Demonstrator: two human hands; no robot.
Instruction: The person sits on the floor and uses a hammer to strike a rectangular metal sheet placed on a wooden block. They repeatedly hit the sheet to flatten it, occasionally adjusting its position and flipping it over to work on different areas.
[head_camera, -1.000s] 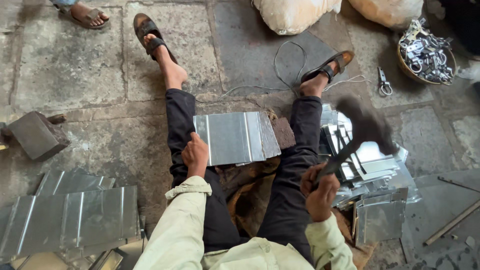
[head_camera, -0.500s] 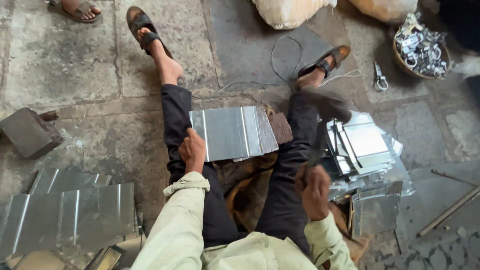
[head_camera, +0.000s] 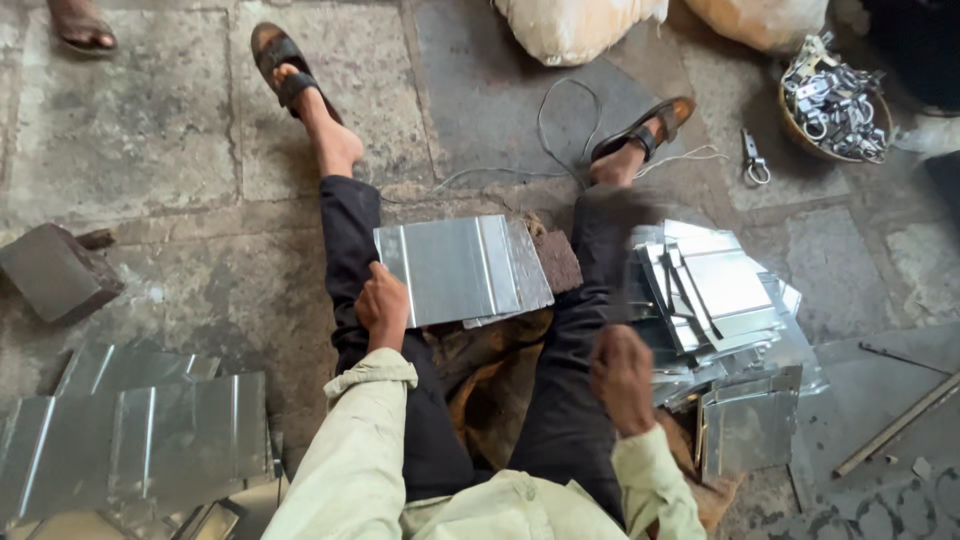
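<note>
Now right hand (head_camera: 622, 378) lower, hammer blurred; left hand (head_camera: 384, 305) still pins metal sheet (head_camera: 455, 268)

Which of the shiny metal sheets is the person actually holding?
The ribbed silver sheet lying between the legs: the left hand grips its near corner. The heaps at left and right lie untouched.

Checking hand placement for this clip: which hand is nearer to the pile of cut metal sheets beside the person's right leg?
Right. The right hand hovers just left of the pile of metal sheets; the left hand is across both legs, on the sheet between them.
</note>
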